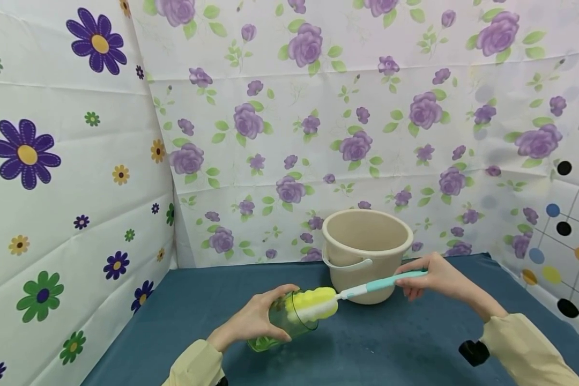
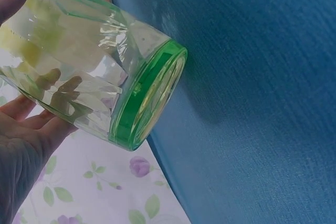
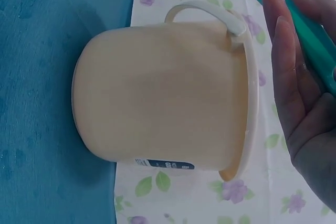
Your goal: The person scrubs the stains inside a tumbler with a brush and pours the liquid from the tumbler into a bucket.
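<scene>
My left hand [image 1: 258, 319] grips a clear green glass [image 1: 289, 316], tilted with its mouth toward the right. In the left wrist view the cup's thick green base [image 2: 149, 95] points away from the palm, and fingers show through its wall. A bottle brush [image 1: 381, 283] with a turquoise handle is held by my right hand [image 1: 436, 276]. Its yellow and white sponge head [image 1: 318, 303] is partly inside the glass mouth, the rest sticking out. In the right wrist view, the thumb and fingers lie along the turquoise handle [image 3: 310, 35].
A beige bucket [image 1: 366, 252] with a lowered handle stands behind the brush, near the back edge of the blue tabletop [image 1: 366, 348]. Flowered sheets [image 1: 270, 134] rise behind and at the left; a dotted one stands at the right. Small water drops dot the tabletop.
</scene>
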Demonstrator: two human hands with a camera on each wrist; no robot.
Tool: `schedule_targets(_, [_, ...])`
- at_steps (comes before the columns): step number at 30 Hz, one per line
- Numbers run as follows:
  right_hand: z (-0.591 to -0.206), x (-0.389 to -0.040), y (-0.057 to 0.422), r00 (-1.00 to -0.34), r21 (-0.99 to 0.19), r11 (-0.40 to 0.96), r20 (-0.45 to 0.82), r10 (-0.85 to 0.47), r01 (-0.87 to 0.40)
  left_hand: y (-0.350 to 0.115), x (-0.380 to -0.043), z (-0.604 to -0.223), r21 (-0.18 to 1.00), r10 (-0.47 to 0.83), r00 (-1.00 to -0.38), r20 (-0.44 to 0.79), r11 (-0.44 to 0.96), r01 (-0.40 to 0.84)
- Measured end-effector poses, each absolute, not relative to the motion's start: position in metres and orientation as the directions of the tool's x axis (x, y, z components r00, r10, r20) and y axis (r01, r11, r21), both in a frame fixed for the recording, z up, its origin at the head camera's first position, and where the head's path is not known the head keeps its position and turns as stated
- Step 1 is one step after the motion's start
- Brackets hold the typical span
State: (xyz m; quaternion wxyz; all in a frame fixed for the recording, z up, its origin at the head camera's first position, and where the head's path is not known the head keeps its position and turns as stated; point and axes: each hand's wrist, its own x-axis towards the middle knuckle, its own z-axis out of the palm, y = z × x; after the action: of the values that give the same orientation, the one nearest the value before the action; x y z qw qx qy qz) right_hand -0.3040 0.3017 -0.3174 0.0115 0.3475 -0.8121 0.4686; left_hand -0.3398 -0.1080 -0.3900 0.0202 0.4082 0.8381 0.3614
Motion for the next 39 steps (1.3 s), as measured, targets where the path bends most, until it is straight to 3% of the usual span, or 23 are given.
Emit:
schedule_targets(29, [-0.304, -0.290, 0.290, -0.769, -0.754, 0.328, 0.348, -0.536, -0.569, -0.106, -0.338, -0.390, 0.640, 0.697, -0.669, 0.258, 0.396, 0.659])
schedule_targets(39, [-0.319, -0.303, 0.304, -0.790, -0.767, 0.354, 0.308, -0.530, -0.536, -0.107, -0.339, -0.389, 0.643, 0.691, -0.681, 0.244, 0.410, 0.647])
